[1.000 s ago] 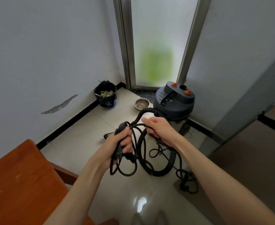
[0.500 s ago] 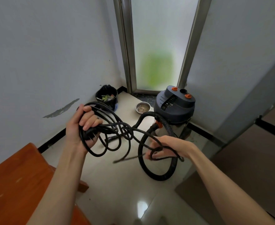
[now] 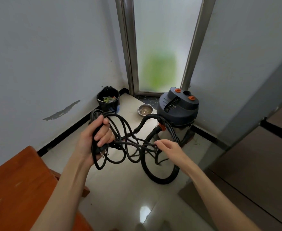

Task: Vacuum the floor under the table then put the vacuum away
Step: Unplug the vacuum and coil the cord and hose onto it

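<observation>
My left hand [image 3: 95, 139]: fingers curled round a bunch of loops of the black power cord [image 3: 120, 130], clamped on them; the plug [image 3: 102, 151] sticks out just below my fingers.
My right hand [image 3: 168, 149]: fingertips pinching a strand of the same cord, to the right of my left grip.
Cord: slack loops hang between and below both hands, above the floor.
Vacuum [image 3: 178, 109]: beyond my right hand, upright in the corner by the frosted door [image 3: 160, 47], grey top with orange knobs.
Hose [image 3: 160, 175]: thick black loop sagging to the floor under my right hand.
Beyond my left hand: black bin [image 3: 108, 101] against the wall, metal bowl [image 3: 145, 110] beside the vacuum.
Below my left arm: orange-brown table [image 3: 18, 189].
</observation>
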A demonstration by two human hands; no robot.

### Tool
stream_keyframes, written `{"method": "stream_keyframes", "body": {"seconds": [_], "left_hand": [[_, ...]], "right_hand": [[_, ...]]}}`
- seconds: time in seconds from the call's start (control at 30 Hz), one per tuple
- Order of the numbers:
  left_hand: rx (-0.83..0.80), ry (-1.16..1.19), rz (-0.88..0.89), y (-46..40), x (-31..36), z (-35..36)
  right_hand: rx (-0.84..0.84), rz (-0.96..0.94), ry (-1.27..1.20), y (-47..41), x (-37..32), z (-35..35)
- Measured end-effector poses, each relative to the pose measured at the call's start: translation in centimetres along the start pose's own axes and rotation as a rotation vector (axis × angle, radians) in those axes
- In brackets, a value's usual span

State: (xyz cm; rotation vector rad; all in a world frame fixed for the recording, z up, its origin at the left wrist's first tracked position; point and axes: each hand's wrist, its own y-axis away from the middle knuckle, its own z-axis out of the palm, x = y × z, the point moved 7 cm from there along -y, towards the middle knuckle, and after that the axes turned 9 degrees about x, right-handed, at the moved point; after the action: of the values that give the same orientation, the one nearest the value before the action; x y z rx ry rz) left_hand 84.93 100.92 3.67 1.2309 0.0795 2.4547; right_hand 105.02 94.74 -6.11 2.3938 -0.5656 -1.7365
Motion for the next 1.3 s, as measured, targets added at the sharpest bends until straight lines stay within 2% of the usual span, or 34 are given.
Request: {"method": "stream_keyframes", "body": {"seconds": [0.1, 0.17, 0.23, 0.3, 0.37, 0.4, 0.47, 0.5, 0.53, 0.57, 0.6, 0.67, 0.73, 0.8, 0.93, 1.03, 1.13, 1.2, 1.3], "left_hand": [[-0.064, -0.041, -0.019, 0.5, -0.4, 0.9], [-0.091, -0.029, -0.017, 0.7, -0.4, 1.1], [-0.091, -0.041, -0.002, 0.9, -0.2, 1.3], [-0.07, -0.068, 0.014, 1.3, -0.1, 1.4], [-0.036, -0.099, 0.016, 1.7, -0.2, 1.2], [-0.036, -0.109, 0.014, 1.9, -0.3, 1.1], [-0.053, -0.1, 0.028, 2.2, -0.1, 0.9], [-0.04, -0.093, 0.042, 2.2, 0.2, 0.6], [-0.005, -0.092, 0.058, 2.0, 0.5, 0.1], [0.044, -0.096, 0.072, 1.8, 0.9, -0.5], [0.094, -0.096, 0.085, 1.6, 1.3, -1.1], [0.174, -0.077, 0.104, 1.1, 2.1, -2.2], [0.204, -0.065, 0.115, 0.8, 2.8, -2.8], [0.204, -0.078, 0.124, 0.6, 3.3, -2.7], [0.132, -0.157, 0.153, 0.7, 3.7, -0.8], [0.127, -0.15, 0.178, 0.8, 3.8, -0.1], [0.229, -0.026, 0.215, 0.6, 4.8, -1.3], [0.353, -0.009, 0.252, 0.4, 5.6, -3.0], [0.548, -0.062, 0.294, 0.6, 6.0, -5.7]], "right_hand": [[-0.03, -0.02, 0.002, 0.4, -0.6, 2.0], [0.1, -0.009, 0.047, 0.4, -0.8, 2.6], [0.229, 0.111, 0.062, 0.7, -0.2, 3.0], [0.13, 0.418, -0.218, 1.4, 0.9, 4.9], [-0.052, 0.682, -0.713, 2.5, 0.2, 7.2], [-0.075, 0.735, -0.931, 2.4, -0.4, 7.7], [0.006, 0.766, -1.244, 1.4, -0.7, 7.3], [0.072, 0.772, -1.37, 0.7, -0.5, 6.7], [0.132, 0.757, -1.395, 0.2, -0.1, 6.0], [0.161, 0.698, -1.297, -0.3, 0.2, 5.2], [0.187, 0.621, -1.062, -0.7, 0.7, 3.7], [0.289, 0.424, -0.391, -1.2, 1.5, 0.7], [0.311, 0.19, 0.086, -1.5, 0.8, -0.9], [0.302, 0.059, 0.303, -1.7, 0.1, -1.2], [0.332, 0.018, 0.598, -3.4, -0.6, -1.8], [0.281, 0.019, 0.546, -4.4, -0.4, -1.7], [0.298, 0.021, 0.479, -4.7, 1.4, -2.7], [0.393, 0.177, 0.162, -4.4, 4.1, -4.1], [0.525, 0.499, -0.524, -3.3, 7.8, -4.5]]}}
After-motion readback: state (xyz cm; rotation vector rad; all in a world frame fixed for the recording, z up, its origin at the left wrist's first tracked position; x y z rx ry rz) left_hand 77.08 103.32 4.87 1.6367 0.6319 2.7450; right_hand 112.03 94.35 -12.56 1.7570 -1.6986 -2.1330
